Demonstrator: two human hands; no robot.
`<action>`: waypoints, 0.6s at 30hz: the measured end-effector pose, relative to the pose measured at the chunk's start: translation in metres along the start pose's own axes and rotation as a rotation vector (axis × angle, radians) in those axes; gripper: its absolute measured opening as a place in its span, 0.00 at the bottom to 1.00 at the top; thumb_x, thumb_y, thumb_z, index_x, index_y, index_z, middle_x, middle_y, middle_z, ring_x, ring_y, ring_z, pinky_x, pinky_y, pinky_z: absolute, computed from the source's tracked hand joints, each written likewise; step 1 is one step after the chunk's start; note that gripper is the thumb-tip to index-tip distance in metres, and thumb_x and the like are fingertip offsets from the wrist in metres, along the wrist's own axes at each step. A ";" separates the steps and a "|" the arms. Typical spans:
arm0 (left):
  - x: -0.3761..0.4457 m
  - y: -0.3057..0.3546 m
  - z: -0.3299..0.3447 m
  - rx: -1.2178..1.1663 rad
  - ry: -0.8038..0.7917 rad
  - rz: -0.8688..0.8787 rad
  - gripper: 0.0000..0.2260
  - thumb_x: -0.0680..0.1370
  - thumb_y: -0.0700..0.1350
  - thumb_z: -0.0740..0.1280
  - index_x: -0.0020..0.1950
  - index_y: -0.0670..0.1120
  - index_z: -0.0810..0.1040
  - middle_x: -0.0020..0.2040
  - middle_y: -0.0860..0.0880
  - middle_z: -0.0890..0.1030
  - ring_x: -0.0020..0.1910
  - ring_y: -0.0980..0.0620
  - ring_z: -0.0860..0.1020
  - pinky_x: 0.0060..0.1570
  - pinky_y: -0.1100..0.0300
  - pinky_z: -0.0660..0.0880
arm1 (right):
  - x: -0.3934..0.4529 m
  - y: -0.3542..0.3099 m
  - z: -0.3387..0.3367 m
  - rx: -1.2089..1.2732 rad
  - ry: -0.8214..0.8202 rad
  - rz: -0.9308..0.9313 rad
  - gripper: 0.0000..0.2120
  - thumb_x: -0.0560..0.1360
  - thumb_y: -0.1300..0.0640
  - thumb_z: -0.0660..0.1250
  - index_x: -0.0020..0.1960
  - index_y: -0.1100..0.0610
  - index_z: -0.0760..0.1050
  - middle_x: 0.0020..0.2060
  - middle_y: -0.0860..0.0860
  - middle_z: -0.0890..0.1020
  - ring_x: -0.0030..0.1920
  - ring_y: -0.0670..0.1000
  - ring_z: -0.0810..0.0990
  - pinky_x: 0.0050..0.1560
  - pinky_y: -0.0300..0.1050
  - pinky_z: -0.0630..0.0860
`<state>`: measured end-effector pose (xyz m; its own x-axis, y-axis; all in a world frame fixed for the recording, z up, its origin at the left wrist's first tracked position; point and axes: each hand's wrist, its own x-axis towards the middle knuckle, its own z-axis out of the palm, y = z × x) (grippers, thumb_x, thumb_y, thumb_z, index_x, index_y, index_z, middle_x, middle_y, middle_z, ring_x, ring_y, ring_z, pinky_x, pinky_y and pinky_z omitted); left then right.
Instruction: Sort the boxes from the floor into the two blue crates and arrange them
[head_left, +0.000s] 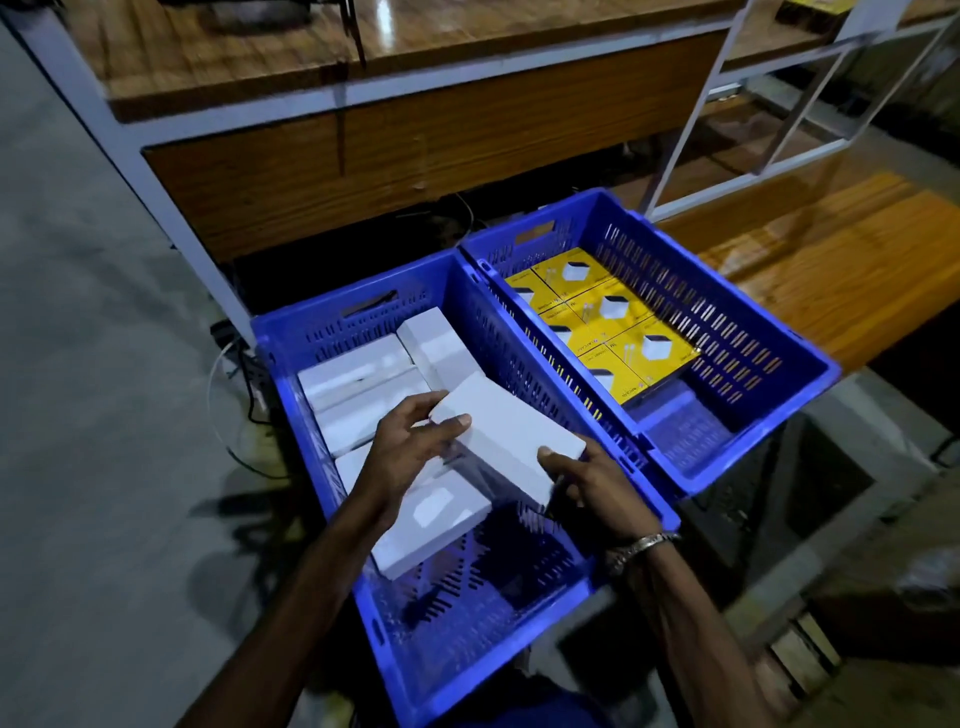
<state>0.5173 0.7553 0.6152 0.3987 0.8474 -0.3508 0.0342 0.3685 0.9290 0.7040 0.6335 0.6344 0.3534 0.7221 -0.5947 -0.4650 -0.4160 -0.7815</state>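
Note:
Two blue crates stand side by side on the floor. The left crate (322, 332) holds several white boxes (358, 379) along its far and left sides. Over its middle, a white box (511, 431) is held tilted between both hands. My left hand (415, 447) grips its left end, thumb on top. My right hand (587, 486) grips its near right corner. Another white box (431, 525) lies below my left wrist. The right crate (737, 312) holds several yellow boxes (613, 322) packed flat in its far part.
A wooden desk on a white metal frame (363, 171) stands just behind the crates. A wooden bench top (831, 260) lies to the right. Cables (234, 374) trail on the grey floor left of the crates. More boxes lie blurred at the lower right.

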 end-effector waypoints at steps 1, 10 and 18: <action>0.008 -0.001 0.003 0.076 -0.012 0.022 0.18 0.75 0.44 0.78 0.64 0.48 0.81 0.57 0.50 0.87 0.56 0.50 0.85 0.56 0.56 0.81 | 0.001 0.004 0.004 0.033 0.040 0.011 0.15 0.80 0.64 0.68 0.66 0.64 0.74 0.34 0.50 0.81 0.25 0.41 0.78 0.25 0.36 0.72; 0.069 -0.012 0.029 0.802 -0.036 0.185 0.23 0.73 0.58 0.75 0.66 0.53 0.81 0.63 0.53 0.84 0.60 0.52 0.82 0.62 0.52 0.79 | 0.032 0.023 0.016 0.102 0.349 0.203 0.13 0.73 0.69 0.67 0.57 0.66 0.73 0.36 0.57 0.76 0.26 0.52 0.74 0.27 0.43 0.73; 0.073 -0.022 0.028 1.089 -0.009 0.319 0.20 0.77 0.56 0.72 0.66 0.50 0.82 0.64 0.51 0.84 0.62 0.49 0.82 0.65 0.51 0.77 | 0.064 0.021 0.031 0.117 0.325 0.282 0.10 0.80 0.67 0.59 0.41 0.59 0.71 0.40 0.54 0.74 0.40 0.52 0.74 0.46 0.47 0.74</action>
<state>0.5715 0.7980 0.5731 0.5383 0.8386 -0.0831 0.7071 -0.3958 0.5860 0.6918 0.6881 0.5856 0.4275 0.3704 -0.8247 -0.6622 -0.4927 -0.5646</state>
